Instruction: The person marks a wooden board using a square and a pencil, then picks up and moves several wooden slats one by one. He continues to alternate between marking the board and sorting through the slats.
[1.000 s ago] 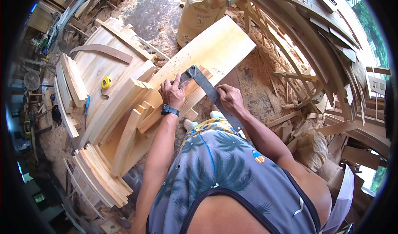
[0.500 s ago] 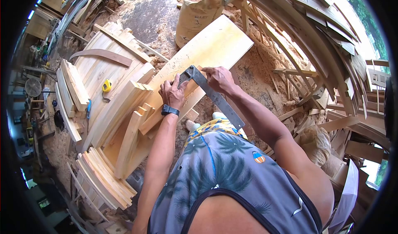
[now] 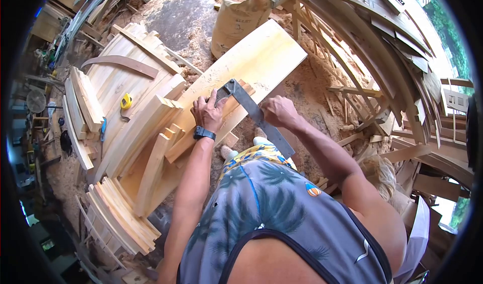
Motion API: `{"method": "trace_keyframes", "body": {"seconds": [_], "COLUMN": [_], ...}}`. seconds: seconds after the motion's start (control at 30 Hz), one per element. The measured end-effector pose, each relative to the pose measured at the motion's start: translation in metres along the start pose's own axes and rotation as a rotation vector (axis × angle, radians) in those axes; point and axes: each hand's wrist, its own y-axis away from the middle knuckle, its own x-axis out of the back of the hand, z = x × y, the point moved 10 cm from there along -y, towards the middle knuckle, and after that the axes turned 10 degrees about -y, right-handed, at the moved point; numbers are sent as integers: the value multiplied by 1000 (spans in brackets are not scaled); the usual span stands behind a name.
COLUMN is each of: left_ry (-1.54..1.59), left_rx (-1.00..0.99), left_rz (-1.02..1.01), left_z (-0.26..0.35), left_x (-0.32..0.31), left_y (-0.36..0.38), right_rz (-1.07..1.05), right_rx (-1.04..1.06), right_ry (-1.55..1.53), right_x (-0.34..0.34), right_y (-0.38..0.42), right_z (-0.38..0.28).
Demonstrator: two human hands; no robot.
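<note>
My left hand [image 3: 207, 114], a watch on its wrist, holds the short arm of a metal try square [image 3: 247, 103] against a narrow wooden piece [image 3: 183, 147]. The square's long blade crosses that piece and juts out past it toward my body. My right hand [image 3: 279, 112] is closed beside the outer half of the blade; whatever its fingers pinch is hidden. Beneath lies a wide pale plank [image 3: 269, 45], with shavings on its surface. Curved wooden pieces [image 3: 153, 171] stand by my left forearm.
To the left, a yellow tape measure [image 3: 126, 101] and a brown curved strip [image 3: 121, 64] lie on joined boards [image 3: 118, 85]. A stack of curved pieces [image 3: 123, 213] sits at lower left. Behind the plank stands a sack [image 3: 236, 25]. Long curved timbers [image 3: 372, 48] fill the right; sawdust covers the floor.
My right hand has moved from the square's corner toward me along the blade, uncovering the end of the narrow wooden piece. My left hand and the square stay in place.
</note>
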Motion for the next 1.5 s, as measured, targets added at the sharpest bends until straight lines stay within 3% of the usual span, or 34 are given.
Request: {"method": "trace_keyframes", "body": {"seconds": [0.07, 0.17, 0.27, 0.3, 0.37, 0.53, 0.6, 0.67, 0.73, 0.87, 0.97, 1.07, 1.23, 1.37, 1.5], "left_ry": [-22, -2, -18, -20, -7, -18, -8, 44, 101, 182, 28, -141, -201, -185, -266], "left_rx": [-6, 10, 30, 35, 125, 169, 86, 65, 97, 233, 386, 518, 532, 537, 534], "left_rz": [-3, 0, -51, -51, 181, -9, -161, -33, -64, -72, -112, -154, -190, -300, -344], "left_z": [0, -1, -6, -5, -8, -25, -33, -22, -16, -55, -118, -187, -256, -267, -237], "left_x": [0, 2, -3, 2, 42, 46, 27, 69, 113, 194, 229, 237, 211, 188, 193], "left_y": [3, 3, 5, 8, 22, 67, 79, 83, 93, 121, 149, 181, 214, 215, 192], "right_rz": [110, 93, 157, 198, 247, 503, 570, 605, 678, 690, 651, 623, 520, 500, 442], "right_rx": [-99, -293, -408, -398, -365, -275, -278, -261, -241, -220, -236, -239, -279, -302, -267], "right_ry": [-330, -764, -1035, -1036, -1056, -1127, -1166, -1211, -1276, -1384, -1359, -1327, -1335, -1316, -1314], "right_x": [-15, -48, -77, -65, -50, 15, 29, 35, 42, 40, 40, 32, 9, -1, -11], "right_y": [14, 34, 32, 33, 27, 36, 36, 33, 33, 34, 39, 38, 37, 45, 50], "right_z": [26, 43, 63, 61, 70, 82, 95, 115, 127, 142, 133, 133, 108, 92, 75]}}
